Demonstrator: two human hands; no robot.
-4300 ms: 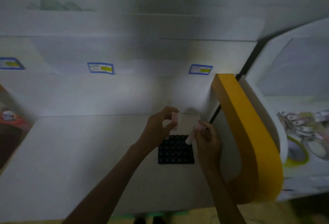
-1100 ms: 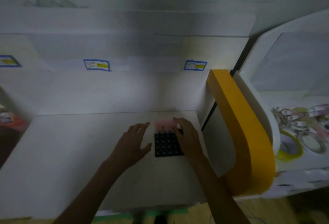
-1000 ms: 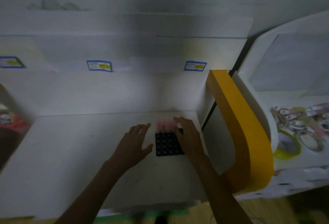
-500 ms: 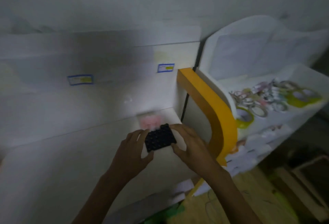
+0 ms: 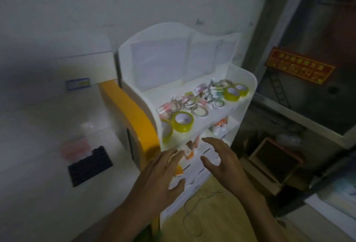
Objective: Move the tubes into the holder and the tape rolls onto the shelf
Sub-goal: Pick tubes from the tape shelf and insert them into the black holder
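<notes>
Both hands, left (image 5: 159, 176) and right (image 5: 221, 162), hover empty with fingers spread before a white shelf unit (image 5: 248, 80) heaped with tape rolls (image 5: 184, 121). The black holder (image 5: 89, 165) with pink tubes (image 5: 76, 147) sits near the counter's (image 5: 38, 193) right edge.

Holder (image 5: 90, 165) sits on the worktop (image 5: 38, 193) to your left, tubes (image 5: 76, 148) just behind it. Shelf (image 5: 248, 80) stands right of the worktop, tape rolls (image 5: 200, 103) on its top level.
</notes>
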